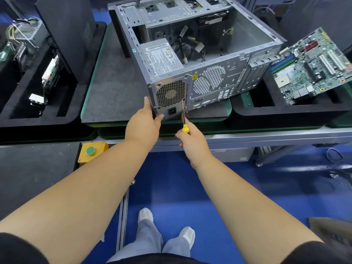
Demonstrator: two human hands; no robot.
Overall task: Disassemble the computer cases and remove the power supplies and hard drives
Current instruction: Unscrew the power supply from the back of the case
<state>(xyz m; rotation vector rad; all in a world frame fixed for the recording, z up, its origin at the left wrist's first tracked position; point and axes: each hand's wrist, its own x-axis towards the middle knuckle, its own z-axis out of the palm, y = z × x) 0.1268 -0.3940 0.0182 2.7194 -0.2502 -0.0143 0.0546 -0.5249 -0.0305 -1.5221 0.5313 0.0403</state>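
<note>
An open grey computer case (236, 73) lies on its side on a dark mat, its rear panel facing me. The power supply (163, 60) sits in the near left corner, its fan grille and socket on the rear face. My left hand (144, 124) grips the case's near left corner, thumb on the rear panel. My right hand (192, 141) holds a yellow-handled screwdriver (184, 119), whose shaft points up at the right edge of the power supply's rear plate. Loose cables lie inside the case. I cannot make out a hard drive.
A motherboard (312, 67) lies tilted on a black foam tray (285, 111) at the right. Left, another foam tray (38, 103) holds boards and a removed power supply (28, 33). A yellow box with a green button (91, 151) sits on the bench edge.
</note>
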